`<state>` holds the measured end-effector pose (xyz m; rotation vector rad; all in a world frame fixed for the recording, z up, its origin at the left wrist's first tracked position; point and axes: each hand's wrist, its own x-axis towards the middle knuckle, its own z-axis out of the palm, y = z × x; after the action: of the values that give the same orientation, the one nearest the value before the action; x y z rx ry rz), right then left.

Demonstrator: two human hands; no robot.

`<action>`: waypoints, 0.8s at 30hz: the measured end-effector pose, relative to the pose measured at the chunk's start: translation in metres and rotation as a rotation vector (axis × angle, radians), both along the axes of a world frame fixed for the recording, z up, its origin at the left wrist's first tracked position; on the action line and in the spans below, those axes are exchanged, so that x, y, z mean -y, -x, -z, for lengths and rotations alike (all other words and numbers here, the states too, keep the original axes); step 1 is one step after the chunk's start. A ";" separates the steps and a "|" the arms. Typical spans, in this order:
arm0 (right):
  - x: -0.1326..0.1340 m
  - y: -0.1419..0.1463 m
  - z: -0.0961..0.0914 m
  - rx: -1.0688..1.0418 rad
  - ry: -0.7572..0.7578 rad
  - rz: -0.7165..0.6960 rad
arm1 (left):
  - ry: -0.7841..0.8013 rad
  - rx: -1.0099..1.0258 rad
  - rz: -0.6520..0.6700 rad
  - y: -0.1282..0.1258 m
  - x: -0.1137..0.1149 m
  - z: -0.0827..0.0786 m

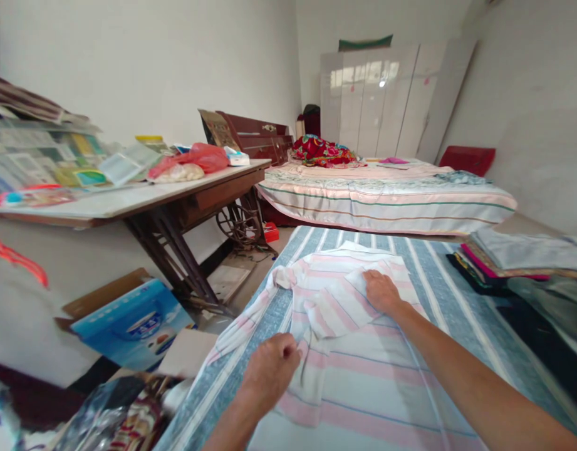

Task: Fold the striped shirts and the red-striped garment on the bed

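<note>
A long-sleeved shirt [344,363] with white, pink and thin blue stripes lies spread on a blue-and-white striped bed sheet [438,294]. One sleeve is folded across its body, while the other sleeve [244,326] stretches out toward the left edge of the bed. My left hand [272,369] is closed at the shirt's left side, its fingers curled on the fabric edge. Farther up, my right hand [382,293] has its fingers bent and gathered on the folded sleeve near the shoulder. The fingertips of both hands are partly hidden.
Stacked folded clothes [509,257] lie on the bed's right side. At left stands a sewing-machine table [189,200] loaded with bags and boxes; a blue carton [142,326] sits below it. Beyond are another bed [363,203] and a white wardrobe [377,106].
</note>
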<state>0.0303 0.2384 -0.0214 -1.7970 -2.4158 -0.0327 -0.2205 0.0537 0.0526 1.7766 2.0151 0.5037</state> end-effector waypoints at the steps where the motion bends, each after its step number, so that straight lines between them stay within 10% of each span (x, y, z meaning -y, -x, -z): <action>1: -0.003 0.001 0.000 0.013 0.002 0.004 | -0.018 0.113 -0.011 0.002 0.000 -0.003; 8: -0.014 0.012 0.002 0.040 0.002 0.024 | 0.014 0.715 -0.202 0.003 0.001 -0.028; 17: -0.004 0.009 0.020 -0.062 0.005 0.020 | -0.100 1.021 -0.360 -0.007 -0.005 -0.059; 24: -0.004 0.006 0.023 -0.148 -0.016 0.031 | 0.009 1.007 0.153 -0.059 0.009 -0.096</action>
<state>0.0240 0.2427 -0.0445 -1.7637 -2.2795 0.0755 -0.1617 0.0449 0.1489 1.2372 1.1564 1.0611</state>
